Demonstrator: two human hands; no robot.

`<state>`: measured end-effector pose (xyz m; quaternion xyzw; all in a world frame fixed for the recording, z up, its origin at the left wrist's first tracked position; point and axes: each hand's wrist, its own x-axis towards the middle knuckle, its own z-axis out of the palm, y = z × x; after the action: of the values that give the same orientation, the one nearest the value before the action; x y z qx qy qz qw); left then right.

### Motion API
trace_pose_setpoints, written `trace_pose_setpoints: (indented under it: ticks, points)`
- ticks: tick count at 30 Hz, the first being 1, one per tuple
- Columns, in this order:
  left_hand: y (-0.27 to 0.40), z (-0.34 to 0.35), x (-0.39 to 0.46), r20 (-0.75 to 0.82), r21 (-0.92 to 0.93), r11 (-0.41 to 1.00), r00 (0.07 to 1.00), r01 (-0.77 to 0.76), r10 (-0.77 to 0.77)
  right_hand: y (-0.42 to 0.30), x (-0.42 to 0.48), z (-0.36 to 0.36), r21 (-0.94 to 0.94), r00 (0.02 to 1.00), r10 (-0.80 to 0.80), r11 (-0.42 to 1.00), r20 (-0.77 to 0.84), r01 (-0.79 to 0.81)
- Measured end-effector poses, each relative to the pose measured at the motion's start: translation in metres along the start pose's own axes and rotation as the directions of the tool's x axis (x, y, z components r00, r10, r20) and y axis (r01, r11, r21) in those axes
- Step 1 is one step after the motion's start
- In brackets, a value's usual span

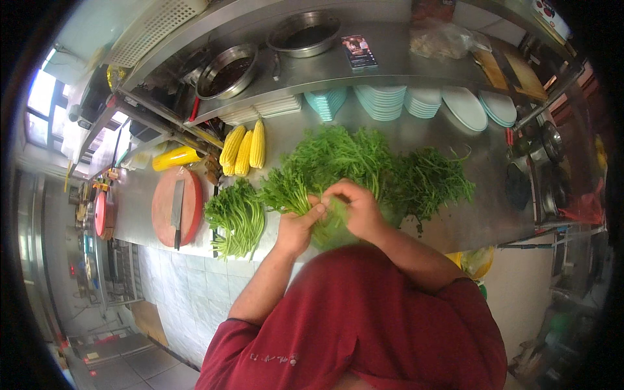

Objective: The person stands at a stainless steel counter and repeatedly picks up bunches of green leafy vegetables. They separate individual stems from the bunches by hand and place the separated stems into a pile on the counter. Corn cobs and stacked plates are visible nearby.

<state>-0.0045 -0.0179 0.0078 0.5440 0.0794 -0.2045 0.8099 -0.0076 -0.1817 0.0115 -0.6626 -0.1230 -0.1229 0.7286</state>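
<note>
My left hand (298,230) is closed around the stems of a small bunch of leafy greens (285,187), with the leaves pointing away from me and to the left. Close beside its thumb, my right hand (361,210) pinches a green sprig (337,210), blurred by motion. Beyond both hands spreads a large heap of feathery leafy greens (341,148). To the left, a bunch with its stems lined up towards me (239,219) lies at the counter's front edge. A darker, looser pile of greens (431,183) sits to the right.
A cleaver (177,209) rests on a round red chopping board (158,204) at left. Several corn cobs (243,151) lie behind the bunch. Stacked plates (381,103) stand under a steel shelf (385,63) bearing two metal bowls (304,36). A yellow bin (480,263) is below right.
</note>
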Motion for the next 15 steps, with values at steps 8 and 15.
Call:
trace_pose_setpoints:
  ticks: [8, 15]
  points:
    - [-0.001, -0.004, 0.002, -0.027, -0.121, 0.993, 1.000, 0.004, -0.007, 0.029, -0.007, -0.056, 0.783, 0.608, 0.759, 0.517, -0.233, -0.346]
    - [-0.010, 0.007, 0.002, 0.055, 0.013, 1.000, 0.998, 0.026, -0.027, 0.009, -0.011, -0.008, 0.097, 0.880, 0.473, 0.875, 0.045, -0.475]
